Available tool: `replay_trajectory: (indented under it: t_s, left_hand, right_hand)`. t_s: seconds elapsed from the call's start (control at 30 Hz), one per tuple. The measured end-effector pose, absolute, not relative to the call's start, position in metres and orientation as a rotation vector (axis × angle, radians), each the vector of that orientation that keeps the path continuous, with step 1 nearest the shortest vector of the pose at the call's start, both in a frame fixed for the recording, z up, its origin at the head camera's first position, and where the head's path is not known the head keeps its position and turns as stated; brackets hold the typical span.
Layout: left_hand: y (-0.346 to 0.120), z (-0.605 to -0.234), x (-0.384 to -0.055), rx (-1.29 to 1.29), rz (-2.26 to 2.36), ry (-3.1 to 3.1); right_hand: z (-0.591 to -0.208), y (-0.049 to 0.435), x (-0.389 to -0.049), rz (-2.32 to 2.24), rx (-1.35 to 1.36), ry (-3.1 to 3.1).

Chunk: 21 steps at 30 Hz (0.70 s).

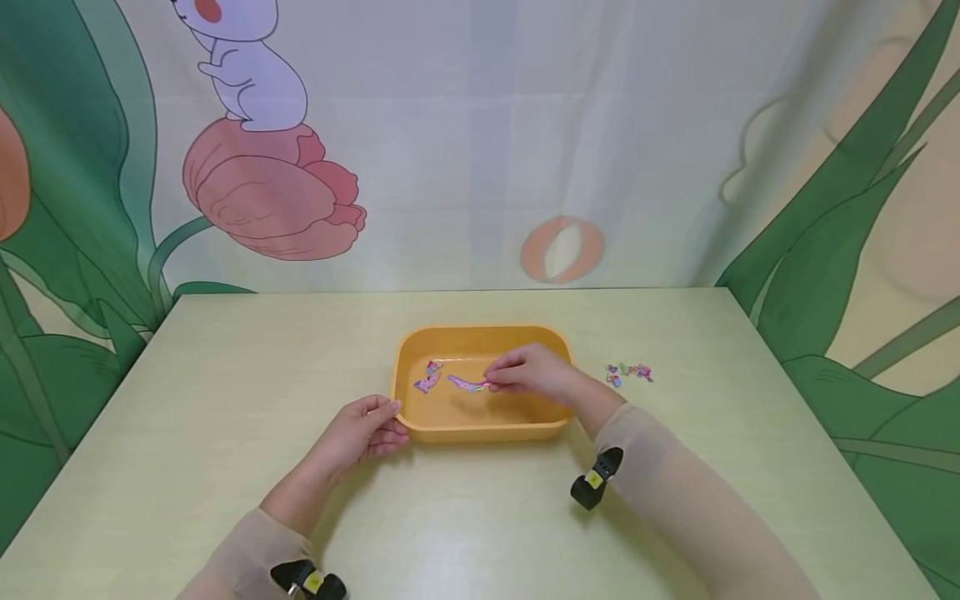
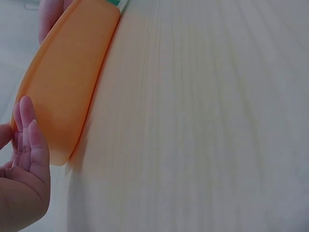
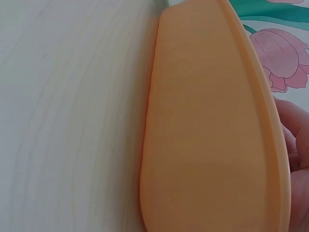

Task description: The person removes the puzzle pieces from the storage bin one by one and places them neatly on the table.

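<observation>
A shallow orange-yellow plastic tray (image 1: 480, 433) sits on the table. My left hand (image 1: 367, 429) grips its front left corner, thumb on the rim and fingers against the outer wall; the left wrist view shows this hand (image 2: 29, 169) too. Over the tray, my right hand (image 1: 528, 371) pinches one end of a slender, curved pink-purple piece (image 1: 468, 384) with rainbow colouring. Two other small pieces lie at the tray's left side: a pink-purple one (image 1: 427, 382) and a multicoloured one (image 1: 433, 367). In the right wrist view, the tray's wall (image 3: 207, 116) partly hides the right hand (image 3: 297, 130).
Right of the tray, several small colourful pieces (image 1: 630, 372) lie in a cluster on the pale wooden table (image 1: 480, 508). A printed curtain (image 1: 450, 150) with flowers and leaves hangs behind the table's far edge. Each wrist carries a small black camera.
</observation>
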<state>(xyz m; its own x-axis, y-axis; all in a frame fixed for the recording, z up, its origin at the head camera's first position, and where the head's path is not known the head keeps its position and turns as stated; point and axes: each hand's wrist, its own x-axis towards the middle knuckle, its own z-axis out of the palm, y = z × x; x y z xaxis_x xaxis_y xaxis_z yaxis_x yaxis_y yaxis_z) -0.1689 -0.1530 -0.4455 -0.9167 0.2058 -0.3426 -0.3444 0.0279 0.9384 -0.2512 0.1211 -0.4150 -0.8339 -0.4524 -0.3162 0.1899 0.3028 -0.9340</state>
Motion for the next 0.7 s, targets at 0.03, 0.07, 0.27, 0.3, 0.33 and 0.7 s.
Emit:
replay_trajectory:
  t_s: [0.03,0.07,0.27,0.3,0.33,0.7]
  left_hand:
    - [-0.153,-0.446,-0.169,-0.14,1.946,1.929]
    - [-0.153,-0.446,-0.169,-0.14,1.946,1.929]
    - [-0.154,-0.448,-0.17,-0.128,1.95,1.929]
    - [-0.154,-0.448,-0.17,-0.126,1.953,1.928]
    - [-0.154,-0.449,-0.17,-0.124,1.955,1.926]
    - [-0.154,-0.447,-0.169,-0.135,1.948,1.924]
  right_hand:
    - [-0.415,0.121,-0.251,-1.568,-0.234,2.039]
    - [-0.414,0.122,-0.251,-1.568,-0.227,2.037]
    - [-0.414,0.127,-0.251,-1.576,-0.237,2.034]
    - [-0.415,0.128,-0.252,-1.581,-0.24,2.031]
    - [-0.415,0.129,-0.252,-1.581,-0.246,2.03]
    - [-0.413,0.141,-0.253,-1.593,-0.265,2.025]
